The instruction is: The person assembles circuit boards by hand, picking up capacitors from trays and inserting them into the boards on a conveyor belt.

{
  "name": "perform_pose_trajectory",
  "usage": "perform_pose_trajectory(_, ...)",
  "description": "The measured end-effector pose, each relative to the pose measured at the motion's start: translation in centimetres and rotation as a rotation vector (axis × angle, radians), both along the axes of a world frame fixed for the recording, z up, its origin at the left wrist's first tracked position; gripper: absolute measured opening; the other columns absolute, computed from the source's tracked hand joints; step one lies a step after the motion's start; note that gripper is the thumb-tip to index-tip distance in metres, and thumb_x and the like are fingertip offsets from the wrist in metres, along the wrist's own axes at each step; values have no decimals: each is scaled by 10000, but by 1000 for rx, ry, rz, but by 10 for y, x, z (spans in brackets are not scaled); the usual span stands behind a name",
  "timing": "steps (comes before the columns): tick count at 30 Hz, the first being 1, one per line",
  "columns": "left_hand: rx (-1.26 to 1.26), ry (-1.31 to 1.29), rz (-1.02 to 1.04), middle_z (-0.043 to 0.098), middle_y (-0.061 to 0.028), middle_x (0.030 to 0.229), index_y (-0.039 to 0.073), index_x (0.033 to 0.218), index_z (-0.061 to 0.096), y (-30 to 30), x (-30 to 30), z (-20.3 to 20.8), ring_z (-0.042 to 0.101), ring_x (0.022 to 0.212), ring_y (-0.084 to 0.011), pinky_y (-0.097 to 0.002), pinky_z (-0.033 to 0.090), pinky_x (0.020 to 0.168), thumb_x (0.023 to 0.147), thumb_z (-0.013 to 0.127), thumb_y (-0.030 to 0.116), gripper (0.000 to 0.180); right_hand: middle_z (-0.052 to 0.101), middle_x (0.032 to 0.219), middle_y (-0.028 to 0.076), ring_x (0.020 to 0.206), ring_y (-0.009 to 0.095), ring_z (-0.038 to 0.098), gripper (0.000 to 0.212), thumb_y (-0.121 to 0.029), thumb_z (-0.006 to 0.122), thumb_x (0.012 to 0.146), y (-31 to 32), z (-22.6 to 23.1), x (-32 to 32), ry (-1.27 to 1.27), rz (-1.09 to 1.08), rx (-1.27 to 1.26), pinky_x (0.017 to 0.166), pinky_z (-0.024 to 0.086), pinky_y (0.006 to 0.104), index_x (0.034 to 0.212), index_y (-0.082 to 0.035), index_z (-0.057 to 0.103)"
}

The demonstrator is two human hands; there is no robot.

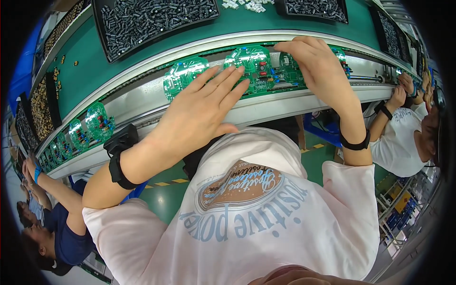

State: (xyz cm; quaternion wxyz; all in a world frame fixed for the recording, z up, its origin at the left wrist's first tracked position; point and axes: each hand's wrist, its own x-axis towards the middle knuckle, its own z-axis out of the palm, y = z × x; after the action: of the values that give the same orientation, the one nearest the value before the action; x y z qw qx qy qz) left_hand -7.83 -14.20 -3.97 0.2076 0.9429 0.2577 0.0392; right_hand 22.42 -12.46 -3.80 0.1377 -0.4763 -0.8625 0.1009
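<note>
Left hand [197, 110] flat, fingers spread, empty; right hand [321, 68] half-curled, I can't tell its hold. Green circuit boards [251, 59] on conveyor track [280, 109] beneath. Likely board-adjusting; next move wants light touch.

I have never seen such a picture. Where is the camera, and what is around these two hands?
No robot here: these are a person's bare hands. The picture comes from a wide fisheye camera worn on the head, looking down, so straight edges bend. The left hand, palm down, fingers spread, is over green boards; the right hand, fingers bent, is over boards farther right. Whether either hand holds something is hidden. The boards are in a row along a pale rail. Beyond it, trays of small dark parts lie on a green table.
</note>
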Motion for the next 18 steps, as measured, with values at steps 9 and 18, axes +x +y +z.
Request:
perform_pose_trajectory(9, 2, 39, 20, 388, -173, 1619, 48, 1537, 407, -5, -15, 2, 391, 1492, -328, -487, 303, 1245, 827, 736, 466, 887, 654, 1032, 120, 1044, 348, 613, 343, 85, 613, 860, 2, 7, 23, -121, 8, 74, 902, 488, 448, 1164, -64, 667)
perform_pose_trajectory(18, 16, -14, 131, 582, -186, 1416, 55, 1404, 565, -10, -50, 23, 575, 1293, -357, -493, 437, 1139, 843, 776, 407, 695, 687, 1070, 138, 980, 361, 663, 218, 29, 655, 907, 18, 51, 11, -56, 4, 25, 847, 524, 405, 1116, -31, 676)
